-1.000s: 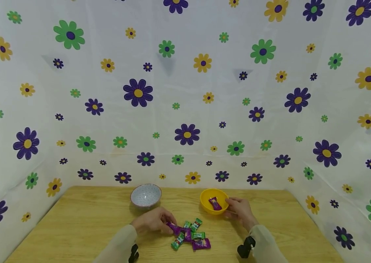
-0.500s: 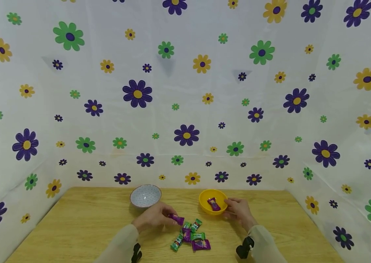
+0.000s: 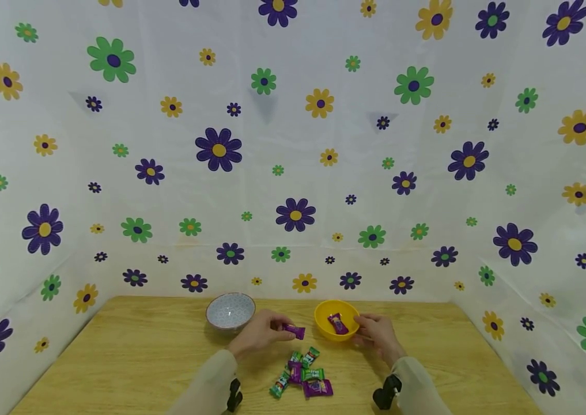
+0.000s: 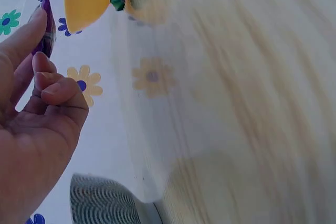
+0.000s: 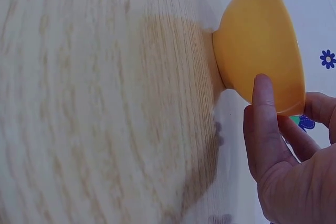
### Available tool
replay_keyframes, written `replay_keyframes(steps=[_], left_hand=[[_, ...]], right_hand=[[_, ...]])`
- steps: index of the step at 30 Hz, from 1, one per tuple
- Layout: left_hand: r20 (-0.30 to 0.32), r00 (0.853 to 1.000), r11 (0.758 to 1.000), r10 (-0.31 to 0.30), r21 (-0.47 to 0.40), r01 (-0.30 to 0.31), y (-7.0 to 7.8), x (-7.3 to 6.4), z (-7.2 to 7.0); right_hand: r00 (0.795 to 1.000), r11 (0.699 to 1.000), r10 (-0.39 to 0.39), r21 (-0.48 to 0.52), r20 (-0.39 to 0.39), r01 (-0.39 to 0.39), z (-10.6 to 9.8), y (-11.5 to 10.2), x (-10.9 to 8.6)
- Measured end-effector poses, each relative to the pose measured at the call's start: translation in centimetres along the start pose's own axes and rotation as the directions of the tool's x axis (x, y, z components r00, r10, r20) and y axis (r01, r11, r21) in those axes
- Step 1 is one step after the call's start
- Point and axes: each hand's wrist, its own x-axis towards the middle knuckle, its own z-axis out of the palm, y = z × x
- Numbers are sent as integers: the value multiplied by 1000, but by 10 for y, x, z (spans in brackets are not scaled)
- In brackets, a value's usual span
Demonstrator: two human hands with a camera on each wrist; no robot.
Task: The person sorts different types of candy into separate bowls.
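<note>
My left hand (image 3: 261, 332) pinches a purple-wrapped candy (image 3: 296, 331) between thumb and fingers, above the table between the two bowls. In the left wrist view, the candy (image 4: 48, 35) shows edge-on at the fingertips. The right hand (image 3: 380, 334) holds the yellow bowl (image 3: 325, 331) by its right side. Seen from the right wrist, its thumb is at the rim and its fingers lie against the outer wall of the bowl (image 5: 257, 40). Another purple candy (image 3: 337, 324) lies inside that bowl. A loose pile of green candies (image 3: 279, 384) and purple candies (image 3: 317, 388) lies in front.
A grey-blue patterned bowl (image 3: 230, 312) with a reddish rim stands behind the left hand, at the back left. The wooden table (image 3: 132, 351) is bounded by a white flowered cloth (image 3: 251, 190) at the back and both sides.
My left hand has lifted the purple candy from the pile and carried it back and rightward, toward the yellow bowl. The right hand has stayed on the bowl.
</note>
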Motion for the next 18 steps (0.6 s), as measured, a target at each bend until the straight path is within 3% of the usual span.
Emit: replay_keyframes(steps=[6,11,18], left_hand=[[-14,1000,999,27,-34,-27,8,11,12],[-40,999,998,-4,-64,1,12,22,21],[-59,998,994,21,-103,-27,27,30,31]], right_hand=[[1000,1000,-16,-19,-3,16,2,-1,-1],[1000,999,-25,-32,-3,25,2,-2,-2],[1000,999,-13,-42,0,13,2,-1,-2]])
